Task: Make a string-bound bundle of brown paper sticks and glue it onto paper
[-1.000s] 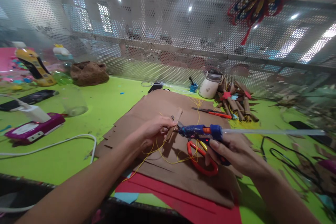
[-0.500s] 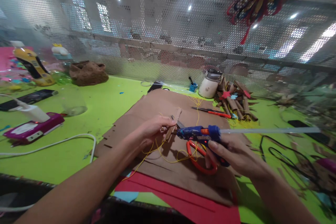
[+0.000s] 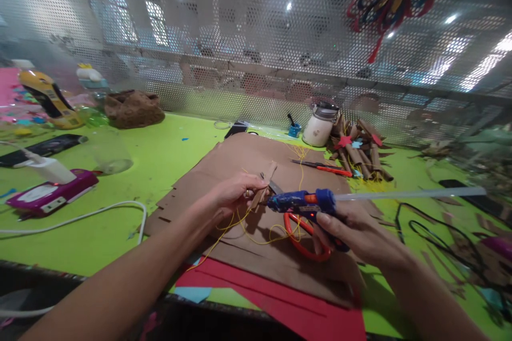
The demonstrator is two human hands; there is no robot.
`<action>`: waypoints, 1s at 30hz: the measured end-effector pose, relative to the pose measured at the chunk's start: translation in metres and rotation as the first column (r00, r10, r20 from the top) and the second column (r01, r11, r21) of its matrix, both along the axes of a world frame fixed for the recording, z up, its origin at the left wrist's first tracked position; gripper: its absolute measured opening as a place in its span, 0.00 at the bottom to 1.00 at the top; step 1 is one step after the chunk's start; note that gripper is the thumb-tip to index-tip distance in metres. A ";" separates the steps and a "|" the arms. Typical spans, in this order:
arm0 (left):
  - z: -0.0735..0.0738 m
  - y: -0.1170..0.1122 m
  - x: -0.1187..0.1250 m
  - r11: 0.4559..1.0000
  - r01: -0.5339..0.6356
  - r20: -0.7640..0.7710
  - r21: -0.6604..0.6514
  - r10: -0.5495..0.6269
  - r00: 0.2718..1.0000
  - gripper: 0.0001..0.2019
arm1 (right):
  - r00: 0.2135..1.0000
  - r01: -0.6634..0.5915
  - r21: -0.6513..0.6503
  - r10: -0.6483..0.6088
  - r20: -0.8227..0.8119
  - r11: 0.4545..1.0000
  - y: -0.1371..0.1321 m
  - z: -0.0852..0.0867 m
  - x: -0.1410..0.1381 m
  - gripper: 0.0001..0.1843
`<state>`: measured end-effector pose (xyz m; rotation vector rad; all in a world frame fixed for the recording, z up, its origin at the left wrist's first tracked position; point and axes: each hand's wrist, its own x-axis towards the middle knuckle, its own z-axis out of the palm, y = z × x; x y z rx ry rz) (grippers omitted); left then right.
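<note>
The brown cardboard strip [image 3: 268, 176] sits at the centre of the frame, pinched between the thumb and fingers of our left hand [image 3: 238, 192]. Our right hand [image 3: 352, 229], right of centre, is wrapped around the handle of a blue glue gun [image 3: 302, 201], its nozzle pointing left at the strip. We cannot tell whether the tip touches it or whether any glue is out.

A red light glows on the gun, so we judge it hot; a small slip of the right wrist could bring the nozzle onto our left fingertips, which are just beside it. The clear glue stick [image 3: 412, 193] juts far toward the right edge of the frame, and a knock against it could swing the tip off line.

Yellow thread [image 3: 256, 240] loops below the hands and could stick in a stray drip or tug the strip askew. Red-handled scissors [image 3: 314, 257] lie beneath the gun, a grey blade close to the strip: glue might land on that blade, or our right fingers might snag in the loops. Any drip that misses would probably mark the brown cardboard sheet [image 3: 236, 154] underneath.
</note>
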<state>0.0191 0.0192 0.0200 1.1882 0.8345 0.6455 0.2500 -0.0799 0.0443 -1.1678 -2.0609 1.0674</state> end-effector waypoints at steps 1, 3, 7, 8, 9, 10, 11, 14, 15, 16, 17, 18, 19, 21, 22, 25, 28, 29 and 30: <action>0.000 0.000 0.000 1.000 0.004 -0.003 0.003 -0.004 1.000 0.11 | 1.000 0.016 0.016 -0.017 0.014 1.000 0.001 0.000 0.000 0.28; 0.001 -0.001 0.000 1.000 0.002 0.005 0.001 -0.002 1.000 0.11 | 0.997 0.053 0.055 -0.056 0.045 0.997 0.002 0.001 0.001 0.28; 0.002 -0.003 0.000 0.999 -0.034 0.026 -0.013 0.034 0.999 0.09 | 0.993 0.100 0.110 -0.107 0.056 0.989 0.004 0.002 0.002 0.29; 0.002 -0.003 0.000 0.999 -0.036 0.030 -0.013 0.037 0.999 0.09 | 0.992 0.110 0.118 -0.117 0.055 0.987 0.004 0.002 0.002 0.29; 0.002 -0.004 0.001 0.999 -0.035 0.035 -0.016 0.036 0.999 0.09 | 0.991 0.115 0.126 -0.123 0.056 0.985 0.004 0.003 0.002 0.28; 0.002 -0.004 0.001 0.999 -0.034 0.041 -0.021 0.035 0.999 0.08 | 0.990 0.121 0.132 -0.130 0.058 0.984 0.005 0.003 0.002 0.28; 0.002 -0.004 0.001 0.999 -0.035 0.047 -0.028 0.037 0.998 0.08 | 0.989 0.130 0.135 -0.139 0.057 0.982 0.005 0.003 0.002 0.29; 0.001 -0.004 0.002 0.997 -0.038 0.069 -0.070 0.043 0.997 0.07 | 0.988 0.146 0.103 -0.150 0.035 0.984 0.005 0.002 0.001 0.29; 0.002 -0.004 0.002 0.996 -0.039 0.075 -0.086 0.045 0.996 0.07 | 0.989 0.145 0.085 -0.148 0.029 0.986 0.005 0.002 0.002 0.29; 0.002 -0.005 0.002 0.994 -0.039 0.080 -0.101 0.048 0.996 0.08 | 0.990 0.140 0.069 -0.142 0.025 0.988 0.005 0.002 0.002 0.29; 0.002 -0.005 0.002 0.993 -0.037 0.084 -0.116 0.047 0.995 0.08 | 0.991 0.130 0.056 -0.131 0.022 0.990 0.006 0.001 0.002 0.29; 0.003 -0.005 0.002 0.991 -0.034 0.087 -0.126 0.046 0.995 0.08 | 0.993 0.119 0.045 -0.120 0.019 0.992 0.006 0.001 0.003 0.29; 0.004 -0.005 0.003 0.991 -0.033 0.090 -0.132 0.045 0.995 0.08 | 0.994 0.108 0.035 -0.109 0.016 0.993 0.006 0.000 0.003 0.29; 0.005 -0.005 0.003 0.991 -0.027 0.097 -0.131 0.039 0.995 0.08 | 0.996 0.084 0.016 -0.084 0.007 0.996 0.005 -0.001 0.004 0.29; 0.005 -0.005 0.003 0.992 -0.024 0.098 -0.124 0.037 0.995 0.08 | 0.997 0.072 0.009 -0.072 -0.003 0.997 0.005 -0.002 0.004 0.29; 0.006 -0.005 0.003 0.996 -0.015 0.087 -0.092 0.023 0.996 0.09 | 0.999 0.025 0.030 -0.025 -0.020 0.999 0.003 -0.003 0.005 0.29; 0.005 -0.004 0.003 0.998 0.008 0.074 -0.065 -0.003 0.997 0.09 | 1.000 -0.006 0.052 0.007 -0.015 0.999 0.002 -0.003 0.005 0.29; 0.005 -0.004 0.003 0.998 0.018 0.074 -0.060 -0.013 0.997 0.09 | 1.000 -0.010 0.048 0.010 -0.019 0.999 0.002 -0.002 0.004 0.29; 0.004 -0.004 0.002 0.998 0.030 0.076 -0.058 -0.025 0.997 0.10 | 1.000 -0.010 0.044 0.011 -0.029 0.999 0.001 -0.002 0.004 0.28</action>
